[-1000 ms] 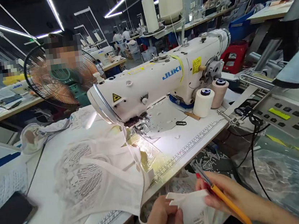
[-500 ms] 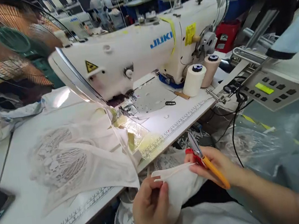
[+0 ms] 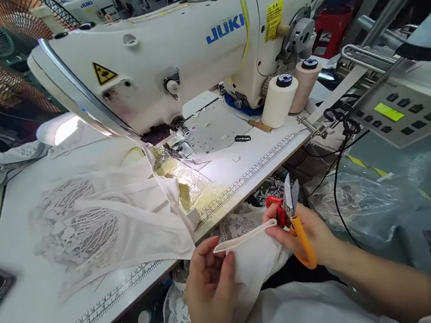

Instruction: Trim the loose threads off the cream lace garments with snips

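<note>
Strap (image 3: 244, 235) now pulled taut below the machine (image 3: 185, 44), left hand (image 3: 209, 283) pinching one end. Right hand (image 3: 306, 231) pinches the other, gripping snips (image 3: 295, 214) raised closer to it.

I'm seeing the machine's needle lamp throwing a bright, slightly blown-out pool onto the tabletop (image 3: 240, 171). Wide-angle distortion is bending the edges, the far background is going dim, and focus is holding sharp centrally.

White lace fabric (image 3: 101, 228) at nine o'clock; orange-handled snips (image 3: 297, 225) (red tip guard) at four; white sewing machine (image 3: 171, 57), blue lettering.
</note>
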Available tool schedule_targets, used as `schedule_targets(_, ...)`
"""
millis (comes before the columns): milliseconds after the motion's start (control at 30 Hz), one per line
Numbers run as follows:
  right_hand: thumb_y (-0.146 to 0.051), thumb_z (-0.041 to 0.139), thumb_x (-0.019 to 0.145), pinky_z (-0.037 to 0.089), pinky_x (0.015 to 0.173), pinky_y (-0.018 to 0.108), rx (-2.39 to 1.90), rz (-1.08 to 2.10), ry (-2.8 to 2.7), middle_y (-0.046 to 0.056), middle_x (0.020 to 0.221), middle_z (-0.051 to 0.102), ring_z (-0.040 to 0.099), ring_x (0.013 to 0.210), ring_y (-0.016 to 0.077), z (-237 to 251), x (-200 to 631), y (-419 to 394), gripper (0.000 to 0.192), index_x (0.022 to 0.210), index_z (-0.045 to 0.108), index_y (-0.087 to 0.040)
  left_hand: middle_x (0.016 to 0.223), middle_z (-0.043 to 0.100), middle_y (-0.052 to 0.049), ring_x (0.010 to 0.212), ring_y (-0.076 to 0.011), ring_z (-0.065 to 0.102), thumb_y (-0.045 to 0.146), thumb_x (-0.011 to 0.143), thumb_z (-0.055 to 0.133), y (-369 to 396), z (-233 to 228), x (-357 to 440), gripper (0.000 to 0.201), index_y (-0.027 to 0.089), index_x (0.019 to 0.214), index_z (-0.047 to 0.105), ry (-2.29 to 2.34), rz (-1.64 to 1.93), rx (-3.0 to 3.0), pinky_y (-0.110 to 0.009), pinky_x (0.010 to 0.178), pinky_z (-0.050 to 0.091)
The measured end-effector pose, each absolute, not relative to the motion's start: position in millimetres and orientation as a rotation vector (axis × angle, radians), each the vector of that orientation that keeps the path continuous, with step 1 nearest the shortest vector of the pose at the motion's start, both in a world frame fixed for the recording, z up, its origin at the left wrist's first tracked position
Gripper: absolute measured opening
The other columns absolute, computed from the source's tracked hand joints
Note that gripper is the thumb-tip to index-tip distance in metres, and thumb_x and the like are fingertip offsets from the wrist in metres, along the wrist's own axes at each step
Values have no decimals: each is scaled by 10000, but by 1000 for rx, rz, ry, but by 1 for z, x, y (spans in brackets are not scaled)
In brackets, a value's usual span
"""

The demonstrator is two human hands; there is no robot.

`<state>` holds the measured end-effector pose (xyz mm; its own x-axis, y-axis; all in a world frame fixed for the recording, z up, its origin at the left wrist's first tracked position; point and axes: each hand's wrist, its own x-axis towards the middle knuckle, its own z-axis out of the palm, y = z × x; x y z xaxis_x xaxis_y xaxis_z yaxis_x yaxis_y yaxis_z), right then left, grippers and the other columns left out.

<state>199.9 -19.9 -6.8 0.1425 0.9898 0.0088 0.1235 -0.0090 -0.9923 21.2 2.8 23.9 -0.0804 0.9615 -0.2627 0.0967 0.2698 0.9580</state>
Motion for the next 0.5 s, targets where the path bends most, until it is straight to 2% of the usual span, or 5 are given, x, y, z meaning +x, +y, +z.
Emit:
schedule_targets(167,-286,579,807,432,586,265,-1345,931,-1199,4,788,526,503,671,151,-19,194,-22,114,866,503,-225,668,670,3,628,-123,592,268,630,744,10,16,13,134,178,701,675,1295,868,918,-181,573,472)
schedule_targets(367,-266,567,838,403,594,264,-1263,935,-1254,-11,779,481,475,681,147,-22,191,-21,92,860,482,-238,720,670,-4,694,-145,589,230,639,721,10,18,10,40,209,673,722,1310,890,1047,-191,626,477)
schedule_targets(500,-292,557,845,413,639,306,-1238,981,-1227,4,797,490,491,714,175,-18,188,-22,96,863,477,-241,645,607,8,601,-118,519,266,597,775,9,18,7,104,207,657,713,1244,922,842,-179,536,436)
